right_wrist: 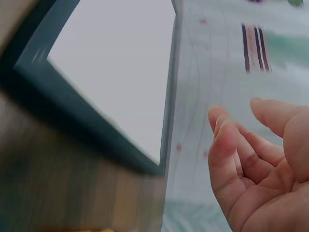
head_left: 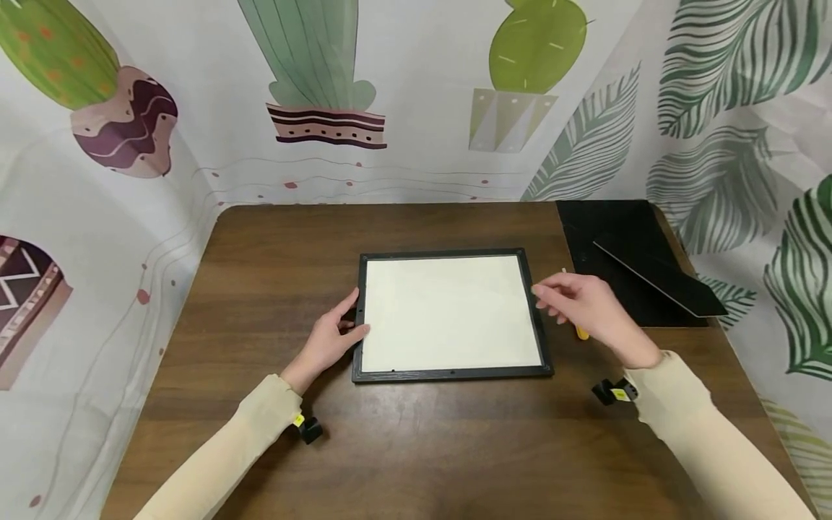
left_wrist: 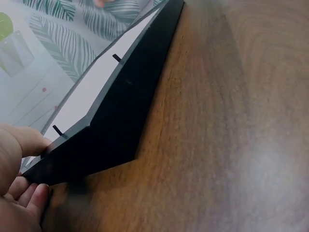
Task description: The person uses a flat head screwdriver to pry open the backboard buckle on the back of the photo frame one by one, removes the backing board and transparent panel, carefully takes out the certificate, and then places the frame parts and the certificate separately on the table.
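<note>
A black picture frame (head_left: pixel 453 374) lies on the brown table with a white sheet (head_left: pixel 451 314) filling its inside. My left hand (head_left: pixel 328 339) holds the frame's left side, thumb over the rim and fingers at the outer edge. Small black tabs (left_wrist: pixel 58 130) stick up from the frame's rim in the left wrist view. At the frame's right edge is my right hand (head_left: pixel 578 300), with nothing in its fingers. Its thumb and fingertips stand apart, loosely bent, in the right wrist view. A yellow-handled tool (head_left: pixel 581 333) lies partly hidden behind that hand.
At the table's back right lies a black backing panel (head_left: pixel 585 224) with a stand flap (head_left: pixel 663 278) raised at an angle, its end reaching past the table edge. A patterned cloth (head_left: pixel 429 87) hangs behind the wooden table (head_left: pixel 442 455).
</note>
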`<action>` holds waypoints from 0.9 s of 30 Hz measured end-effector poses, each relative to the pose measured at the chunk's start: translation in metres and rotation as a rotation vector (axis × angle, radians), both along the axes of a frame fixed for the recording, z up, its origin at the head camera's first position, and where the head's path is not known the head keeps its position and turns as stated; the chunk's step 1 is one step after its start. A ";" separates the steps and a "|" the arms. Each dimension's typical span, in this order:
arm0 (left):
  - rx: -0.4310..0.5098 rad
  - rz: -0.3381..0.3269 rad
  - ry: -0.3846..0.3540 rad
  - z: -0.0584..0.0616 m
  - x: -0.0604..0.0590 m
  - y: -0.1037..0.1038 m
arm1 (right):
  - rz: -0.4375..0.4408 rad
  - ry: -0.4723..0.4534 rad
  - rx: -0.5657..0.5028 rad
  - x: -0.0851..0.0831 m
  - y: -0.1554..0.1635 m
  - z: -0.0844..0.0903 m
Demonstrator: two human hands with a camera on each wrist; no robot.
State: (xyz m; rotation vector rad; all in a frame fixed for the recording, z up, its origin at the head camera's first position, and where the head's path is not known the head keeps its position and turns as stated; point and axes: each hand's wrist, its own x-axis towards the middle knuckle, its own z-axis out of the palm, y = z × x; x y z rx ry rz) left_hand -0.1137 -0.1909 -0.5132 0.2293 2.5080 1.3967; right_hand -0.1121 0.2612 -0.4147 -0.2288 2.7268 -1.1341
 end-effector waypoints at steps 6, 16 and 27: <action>-0.002 0.000 -0.011 0.001 0.003 -0.001 | 0.135 0.043 0.043 -0.011 -0.050 -0.011; -0.015 -0.008 0.022 0.001 0.014 -0.001 | 0.364 0.143 0.123 -0.011 -0.128 -0.021; -0.008 -0.003 0.009 0.000 0.023 0.000 | 0.544 0.194 0.229 0.000 -0.189 -0.032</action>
